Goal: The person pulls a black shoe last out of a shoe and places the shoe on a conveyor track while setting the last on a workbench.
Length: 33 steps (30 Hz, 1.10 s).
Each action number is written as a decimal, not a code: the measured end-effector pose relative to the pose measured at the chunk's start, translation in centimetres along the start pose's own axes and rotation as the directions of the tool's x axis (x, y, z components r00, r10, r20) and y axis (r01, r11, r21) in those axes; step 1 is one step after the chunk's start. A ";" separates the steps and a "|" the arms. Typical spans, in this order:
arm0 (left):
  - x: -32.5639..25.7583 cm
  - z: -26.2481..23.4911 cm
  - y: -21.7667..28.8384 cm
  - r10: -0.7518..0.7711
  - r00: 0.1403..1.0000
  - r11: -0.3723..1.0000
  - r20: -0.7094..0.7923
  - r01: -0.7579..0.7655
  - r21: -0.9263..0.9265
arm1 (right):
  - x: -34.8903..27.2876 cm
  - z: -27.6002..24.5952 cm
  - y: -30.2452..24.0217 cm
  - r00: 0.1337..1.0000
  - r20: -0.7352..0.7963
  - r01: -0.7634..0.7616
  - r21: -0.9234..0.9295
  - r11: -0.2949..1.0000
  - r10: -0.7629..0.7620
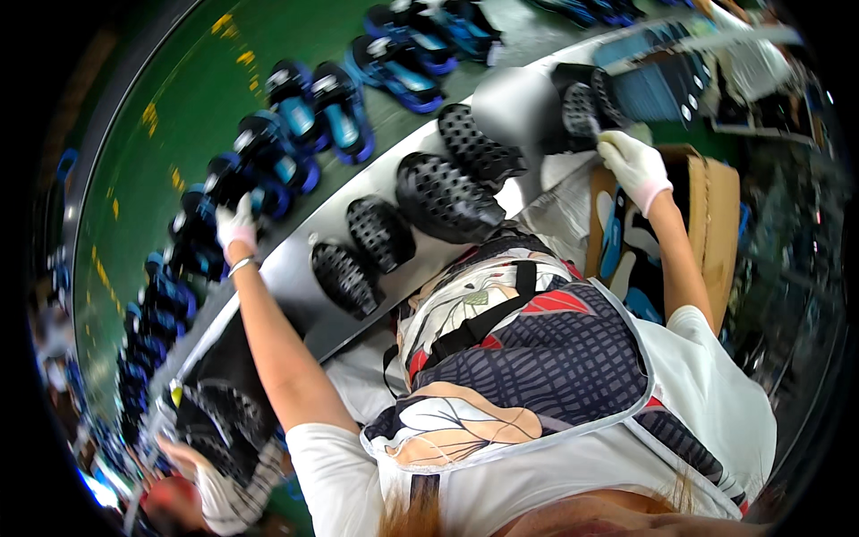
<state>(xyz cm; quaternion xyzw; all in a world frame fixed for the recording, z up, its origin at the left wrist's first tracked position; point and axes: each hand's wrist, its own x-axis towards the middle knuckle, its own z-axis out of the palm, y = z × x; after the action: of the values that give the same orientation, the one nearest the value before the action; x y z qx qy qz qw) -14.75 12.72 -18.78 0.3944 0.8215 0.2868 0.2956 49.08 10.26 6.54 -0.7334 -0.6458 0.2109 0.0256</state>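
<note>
My left hand (236,224), in a white glove, reaches to the row of black-and-blue sandals. Its fingers are apart against the near end of a sandal (245,179); whether they grip it is hard to see. At the right, my white-gloved right hand (633,168) has its fingertips pinched together beside a black perforated shoe-shaped piece (580,112). What the pinch holds, if anything, is too small to make out. Between my hands, several more black pieces with rows of holes, such as the large one (447,195), rest on a pale metal ledge (291,259).
Beyond the ledge, a green conveyor (210,103) carries several sandals in a curved line. A cardboard box (711,210) holding blue and white sole-shaped pieces stands by my right forearm. Blue stacked pieces (658,80) lie farther right. Another person (210,488) works at the lower left.
</note>
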 end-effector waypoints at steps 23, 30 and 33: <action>1.4 0.7 3.0 -0.214 0.977 0.926 -0.027 0.211 0.315 | 4.7 2.2 9.8 0.965 -0.240 0.048 -0.244 0.969 -0.108; 0.6 1.2 2.6 -0.103 0.993 0.952 -0.061 0.116 0.283 | 4.7 -0.2 9.2 0.991 -0.107 0.052 -0.285 0.957 -0.086; -2.2 1.1 5.1 -0.262 0.964 0.956 0.036 0.254 0.146 | 2.7 -1.9 8.5 0.992 -0.117 0.016 -0.257 0.966 -0.048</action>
<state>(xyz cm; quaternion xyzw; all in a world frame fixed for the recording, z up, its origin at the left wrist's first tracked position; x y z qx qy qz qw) -10.36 13.82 -15.38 0.3114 0.8755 0.1764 0.3247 57.86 11.93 4.89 -0.7315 -0.6766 0.0803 -0.0262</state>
